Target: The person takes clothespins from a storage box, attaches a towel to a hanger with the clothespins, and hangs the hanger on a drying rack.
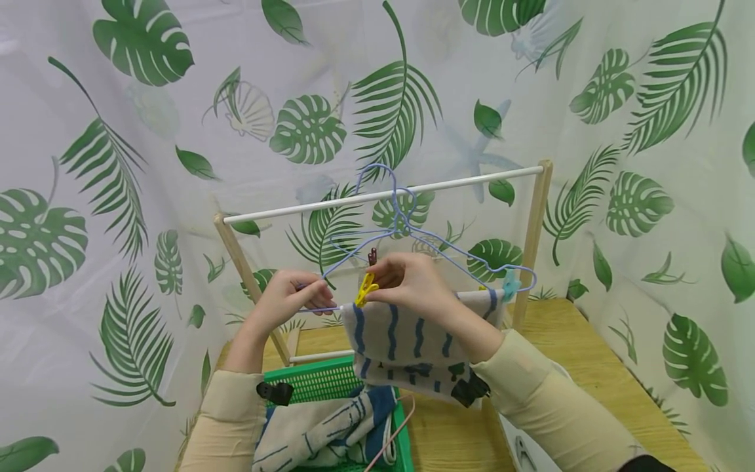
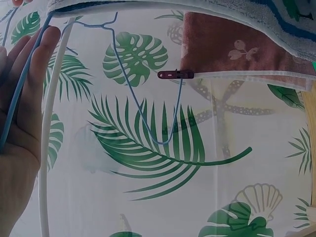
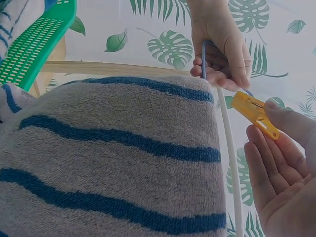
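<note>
In the head view, our right hand [image 1: 415,278] pinches a yellow peg [image 1: 365,289] between thumb and fingers, at the top left corner of the striped towel [image 1: 407,334]. The towel hangs over the bottom bar of a blue hanger [image 1: 354,254], and a light blue peg [image 1: 510,282] sits at its far right end. Our left hand [image 1: 290,298] has its fingers curled round the hanger's left side. Below stands a green basket [image 1: 312,381] with another towel [image 1: 318,426] in it.

In the left wrist view, the hanger wire runs across our curled left fingers. Beyond, a dark red peg [image 2: 175,74] holds a brown towel [image 2: 222,44] to a second hanger [image 2: 129,84].

In the right wrist view, we squeeze the yellow peg just beside the towel's edge; we cannot tell whether it bites on anything.

We judge the step to be pegging the second corner. The next move seems to call for seating the peg over cloth and wire together, left hand steadying the hanger, then easing the pinch.
</note>
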A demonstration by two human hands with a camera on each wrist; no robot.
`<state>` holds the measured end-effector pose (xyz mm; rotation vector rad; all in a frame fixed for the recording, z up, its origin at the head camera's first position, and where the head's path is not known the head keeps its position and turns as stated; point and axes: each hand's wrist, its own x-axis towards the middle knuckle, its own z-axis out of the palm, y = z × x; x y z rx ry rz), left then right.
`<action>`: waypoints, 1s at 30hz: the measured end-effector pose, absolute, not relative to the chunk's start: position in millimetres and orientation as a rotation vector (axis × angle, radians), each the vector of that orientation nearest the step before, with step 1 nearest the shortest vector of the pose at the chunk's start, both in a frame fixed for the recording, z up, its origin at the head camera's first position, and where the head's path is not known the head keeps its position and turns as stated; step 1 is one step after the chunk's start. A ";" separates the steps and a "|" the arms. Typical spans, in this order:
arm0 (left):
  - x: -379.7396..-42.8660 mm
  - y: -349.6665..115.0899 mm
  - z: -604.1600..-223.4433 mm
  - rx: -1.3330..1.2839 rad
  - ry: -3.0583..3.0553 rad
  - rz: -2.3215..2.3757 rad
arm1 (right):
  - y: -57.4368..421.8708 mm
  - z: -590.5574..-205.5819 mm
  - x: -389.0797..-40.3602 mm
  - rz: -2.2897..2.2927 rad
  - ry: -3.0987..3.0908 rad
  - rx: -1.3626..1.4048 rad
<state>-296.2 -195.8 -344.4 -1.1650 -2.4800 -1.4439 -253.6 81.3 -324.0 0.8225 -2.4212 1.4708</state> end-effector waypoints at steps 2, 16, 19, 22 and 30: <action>-295.9 -195.0 -344.5 -1.161 -2.475 -1.442 | 78.2 -322.5 -254.1 1.435 -2.421 0.846; -296.5 -191.7 -345.8 -1.173 -2.433 -1.446 | 63.3 -319.5 -253.6 1.072 -2.426 0.942; -296.7 -192.0 -346.1 -1.181 -2.424 -1.441 | 61.3 -318.9 -254.2 1.062 -2.404 0.966; -296.8 -191.9 -346.1 -1.180 -2.422 -1.437 | 59.4 -318.9 -255.5 1.023 -2.387 0.988; -297.3 -191.7 -347.9 -1.185 -2.406 -1.427 | 55.2 -320.2 -257.4 0.931 -2.386 1.015</action>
